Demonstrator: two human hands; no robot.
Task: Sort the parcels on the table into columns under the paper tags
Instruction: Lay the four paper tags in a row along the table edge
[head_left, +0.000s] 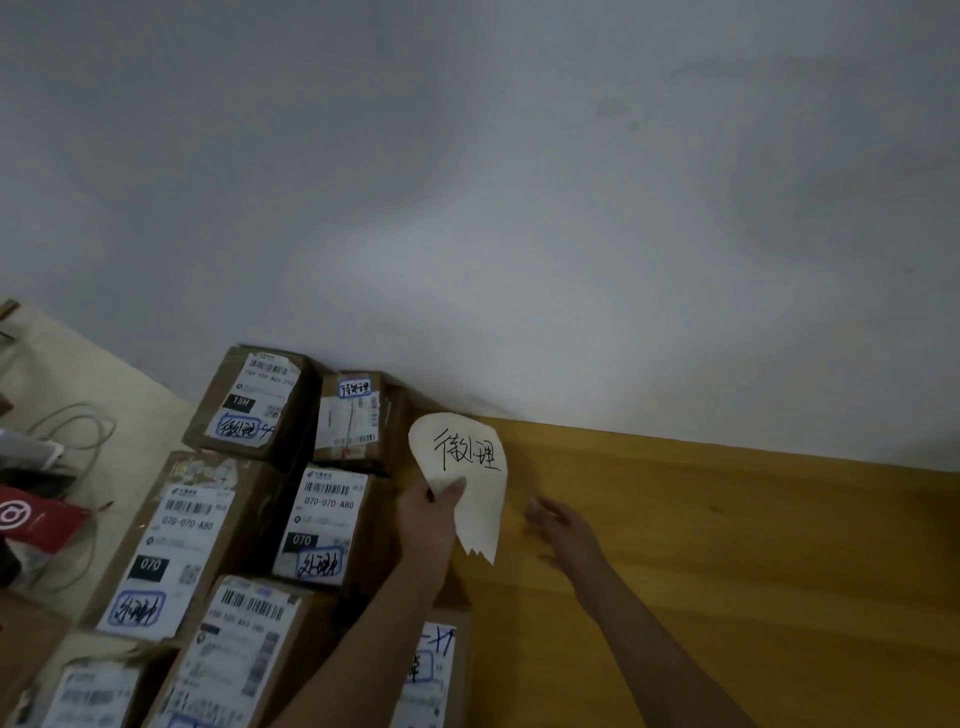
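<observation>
The torn paper tag (464, 457) carries handwritten black Chinese characters. The large parcel (176, 540) and the smaller parcel (324, 525) beside it both read "070-070-A80", each with "070" in white on black. The parcel by the wall (254, 400) shows "15H". The blue-framed handwriting on their labels is too scrawled to read.

Left hand (434, 512) pinches paper tag (465, 467) beside cardboard parcels (332, 525); right hand (558, 525) spread over wooden table (753, 545).

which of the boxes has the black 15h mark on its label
The back-left box: its label has a black 15H patch. The big box and small box in front of it show 070 instead.
</observation>
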